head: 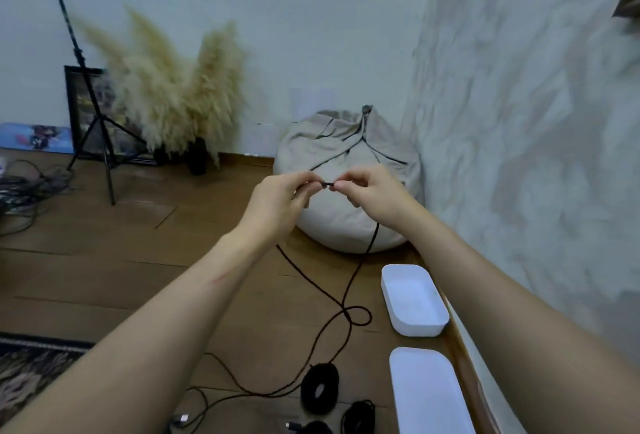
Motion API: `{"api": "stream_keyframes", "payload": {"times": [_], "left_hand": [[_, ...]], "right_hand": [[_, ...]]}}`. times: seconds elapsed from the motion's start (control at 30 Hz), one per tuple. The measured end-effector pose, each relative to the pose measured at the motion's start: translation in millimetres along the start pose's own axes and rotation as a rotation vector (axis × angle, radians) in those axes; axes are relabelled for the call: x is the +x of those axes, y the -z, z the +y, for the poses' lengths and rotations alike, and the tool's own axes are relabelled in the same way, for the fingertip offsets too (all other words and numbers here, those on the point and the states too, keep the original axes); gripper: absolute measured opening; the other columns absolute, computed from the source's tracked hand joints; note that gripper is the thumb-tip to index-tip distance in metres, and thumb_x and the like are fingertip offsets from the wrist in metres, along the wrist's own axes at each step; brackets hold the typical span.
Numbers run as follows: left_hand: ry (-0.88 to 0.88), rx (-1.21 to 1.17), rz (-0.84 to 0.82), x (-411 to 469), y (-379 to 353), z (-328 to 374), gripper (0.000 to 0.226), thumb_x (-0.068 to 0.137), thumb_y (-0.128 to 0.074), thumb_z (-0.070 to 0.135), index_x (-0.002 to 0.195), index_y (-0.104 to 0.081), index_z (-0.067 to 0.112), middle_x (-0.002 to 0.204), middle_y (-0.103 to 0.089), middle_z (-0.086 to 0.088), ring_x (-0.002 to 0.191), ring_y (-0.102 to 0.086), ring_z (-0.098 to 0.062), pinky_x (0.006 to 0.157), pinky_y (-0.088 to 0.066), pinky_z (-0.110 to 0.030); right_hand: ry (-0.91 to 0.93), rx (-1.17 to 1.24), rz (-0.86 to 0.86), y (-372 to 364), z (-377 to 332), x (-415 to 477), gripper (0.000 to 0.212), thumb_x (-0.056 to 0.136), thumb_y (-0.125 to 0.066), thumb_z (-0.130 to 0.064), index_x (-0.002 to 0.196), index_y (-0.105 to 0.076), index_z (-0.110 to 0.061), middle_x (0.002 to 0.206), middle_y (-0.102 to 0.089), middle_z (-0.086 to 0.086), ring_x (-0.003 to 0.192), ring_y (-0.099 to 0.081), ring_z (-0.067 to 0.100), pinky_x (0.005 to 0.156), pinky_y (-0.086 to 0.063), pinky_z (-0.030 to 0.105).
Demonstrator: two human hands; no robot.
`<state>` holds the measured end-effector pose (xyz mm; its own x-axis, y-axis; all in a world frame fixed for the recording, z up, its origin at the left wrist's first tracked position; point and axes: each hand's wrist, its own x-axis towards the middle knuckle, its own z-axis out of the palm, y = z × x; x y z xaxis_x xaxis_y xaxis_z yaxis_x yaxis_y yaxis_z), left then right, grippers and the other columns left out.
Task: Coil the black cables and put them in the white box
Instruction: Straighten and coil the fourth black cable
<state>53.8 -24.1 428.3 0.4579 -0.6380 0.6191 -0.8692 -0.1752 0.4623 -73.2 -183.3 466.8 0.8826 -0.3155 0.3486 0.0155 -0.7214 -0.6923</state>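
At frame centre, the left hand (277, 201) and right hand (370, 194) are pinching, close together, one end of the thin black cable (346, 310), presumably starting a coil, while its slack is trailing beside the open white rectangular plastic box (415, 329) at lower right.

Matt braided black cable (349, 290), smooth white plastic box (414, 298) — on a wood-plank floor (166, 253), faintly glossy.

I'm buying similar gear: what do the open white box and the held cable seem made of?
The box looks like smooth matte plastic, with rounded moulded corners. The cable seems fabric-braided: dull black, slightly fuzzy edge, though blur leaves that open.
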Motion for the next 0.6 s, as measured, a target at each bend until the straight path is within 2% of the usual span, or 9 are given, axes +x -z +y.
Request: {"api": "stream_keyframes", "payload": {"times": [0.1,0.17,0.27,0.33,0.43,0.47,0.53,0.6], "left_hand": [[-0.014,0.179,0.053,-1.3,4.1,-9.9,0.012,0.099,-0.061,0.037,0.099,-0.072,0.031,0.081,-0.071,0.007,0.079,-0.066,-0.020,0.065,-0.051,-0.039],[0.051,0.267,0.120,-0.7,11.4,-26.0,0.014,0.100,-0.058,0.038,0.100,-0.071,0.031,0.088,-0.074,0.006,0.085,-0.068,-0.024,0.064,-0.050,-0.038],[0.186,0.306,0.149,0.5,16.8,-42.5,0.016,0.102,-0.054,0.038,0.102,-0.069,0.031,0.095,-0.073,0.006,0.092,-0.067,-0.027,0.069,-0.053,-0.041],[0.207,0.245,0.089,1.2,12.5,-40.8,0.020,0.102,-0.053,0.037,0.116,-0.067,0.033,0.105,-0.069,0.007,0.101,-0.065,-0.023,0.079,-0.053,-0.042],[0.035,0.135,-0.002,-0.8,2.3,-17.2,0.038,0.101,-0.055,0.039,0.140,-0.056,0.037,0.121,-0.065,0.006,0.113,-0.060,-0.017,0.090,-0.050,-0.039],[-0.019,0.099,-0.026,-2.6,-2.9,-7.2,0.037,0.102,-0.055,0.039,0.139,-0.057,0.037,0.120,-0.067,0.008,0.111,-0.060,-0.014,0.089,-0.050,-0.035],[-0.030,0.011,-0.047,-5.9,-8.6,5.1,0.026,0.102,-0.056,0.036,0.126,-0.066,0.037,0.102,-0.071,0.012,0.094,-0.062,-0.006,0.080,-0.050,-0.030],[-0.012,-0.005,0.001,-6.6,-5.9,1.5,0.015,0.102,-0.058,0.032,0.109,-0.071,0.031,0.082,-0.070,0.010,0.077,-0.062,-0.009,0.073,-0.052,-0.037]], "right_hand": [[-0.045,-0.047,-0.091,6.2,7.0,-7.3,0.019,0.095,-0.066,-0.029,0.091,-0.076,-0.013,0.053,-0.050,-0.008,0.047,-0.042,0.002,0.049,-0.034,0.013],[-0.094,-0.080,-0.124,17.4,14.8,-12.3,0.024,0.096,-0.065,-0.032,0.088,-0.076,-0.013,0.051,-0.044,-0.009,0.044,-0.037,0.002,0.045,-0.031,0.013],[-0.120,-0.075,-0.091,33.4,27.6,-18.2,0.025,0.098,-0.062,-0.032,0.085,-0.076,-0.015,0.050,-0.042,-0.010,0.047,-0.038,0.003,0.051,-0.033,0.021],[-0.100,-0.068,-0.030,34.7,32.5,-18.3,0.023,0.098,-0.061,-0.032,0.084,-0.075,-0.020,0.048,-0.045,-0.012,0.050,-0.042,0.003,0.059,-0.036,0.026],[-0.059,-0.048,0.023,24.7,25.2,-12.1,0.021,0.096,-0.062,-0.034,0.082,-0.074,-0.024,0.047,-0.046,-0.011,0.052,-0.044,0.005,0.060,-0.036,0.029],[-0.041,-0.043,0.015,20.6,20.0,-8.9,0.021,0.096,-0.062,-0.033,0.082,-0.074,-0.024,0.047,-0.045,-0.011,0.052,-0.043,0.006,0.059,-0.035,0.027],[-0.005,-0.035,-0.020,12.7,10.5,-4.0,0.019,0.096,-0.063,-0.032,0.084,-0.075,-0.023,0.047,-0.045,-0.010,0.051,-0.042,0.006,0.055,-0.034,0.021],[0.013,-0.039,-0.068,8.7,6.5,-2.3,0.020,0.096,-0.064,-0.033,0.085,-0.076,-0.021,0.047,-0.045,-0.011,0.050,-0.041,0.005,0.052,-0.033,0.017]]}}
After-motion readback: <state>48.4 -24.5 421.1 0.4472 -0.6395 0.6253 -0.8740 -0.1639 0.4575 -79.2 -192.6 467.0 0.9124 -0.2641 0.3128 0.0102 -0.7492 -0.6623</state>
